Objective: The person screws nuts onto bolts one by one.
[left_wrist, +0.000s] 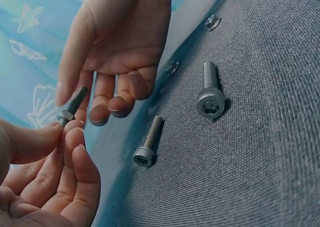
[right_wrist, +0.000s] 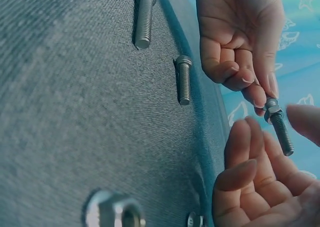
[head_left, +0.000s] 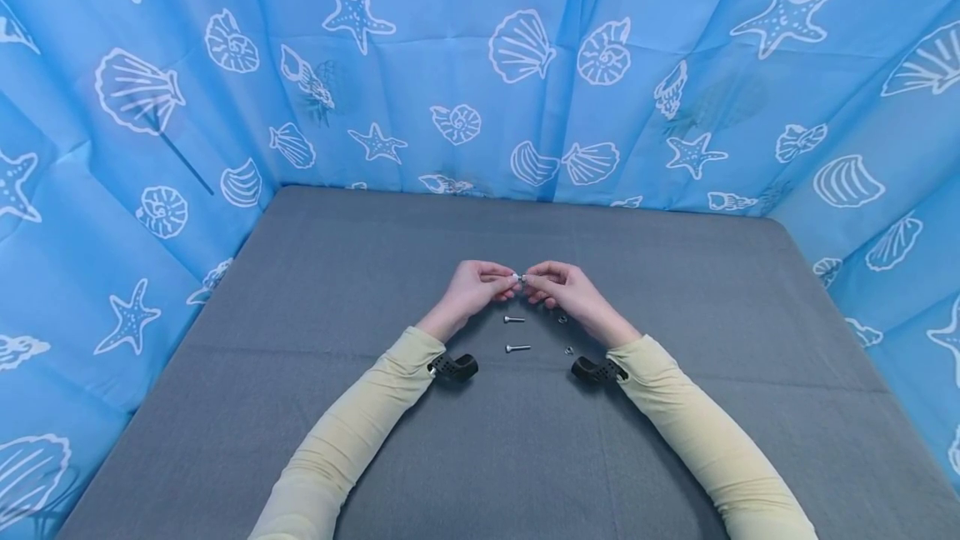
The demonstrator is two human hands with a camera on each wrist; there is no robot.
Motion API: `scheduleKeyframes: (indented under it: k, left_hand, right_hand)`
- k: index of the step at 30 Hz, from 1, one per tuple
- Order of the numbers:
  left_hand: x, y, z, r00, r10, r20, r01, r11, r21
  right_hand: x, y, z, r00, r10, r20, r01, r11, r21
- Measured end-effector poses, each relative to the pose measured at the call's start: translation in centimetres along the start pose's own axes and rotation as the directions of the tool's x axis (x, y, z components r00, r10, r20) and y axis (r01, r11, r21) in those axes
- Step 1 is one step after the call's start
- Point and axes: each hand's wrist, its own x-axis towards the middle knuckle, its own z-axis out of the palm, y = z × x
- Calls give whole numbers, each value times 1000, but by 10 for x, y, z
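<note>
My left hand [head_left: 480, 283] pinches a socket-head bolt [right_wrist: 283, 137] at its head end, between thumb and fingertips. A hex nut [right_wrist: 273, 112] sits on the bolt's shank near the head, and the bare threaded end points toward my right hand [head_left: 568, 286]. In the right wrist view, the right thumb and fingers stand apart on either side of the bolt, with a gap between thumb and threads. Its other fingers are loosely bent. Both hands are raised over the grey table [head_left: 420, 432].
Two more socket-head bolts, one farther [head_left: 513, 320] and one nearer [head_left: 517, 348], lie on the cloth. To their right are two loose nuts, one farther [head_left: 562, 320] and one nearer [head_left: 568, 351]. A blue seashell curtain [head_left: 465, 65] surrounds the table's back and sides.
</note>
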Motion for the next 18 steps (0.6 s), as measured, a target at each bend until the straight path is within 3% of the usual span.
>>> scheduleKeyframes:
  k: [3,9,15,18]
  left_hand:
    - [0,0,1,1000,0,0,0,1000,1]
    - [-1,1,1,1000,0,-1,0,1000,-7]
    - [-2,1,0,1000,-6,3,6,1000,-11]
    - [-2,1,0,1000,-4,7,4,1000,-11]
  right_hand:
    - [0,0,-1,1000,-24,0,24,1000,-16]
    - [0,1,0,1000,7,-8,-7,1000,0]
    - [0,1,1,999,-42,-17,42,999,12]
    - [1,2,1,1000,-20,-18,20,1000,2]
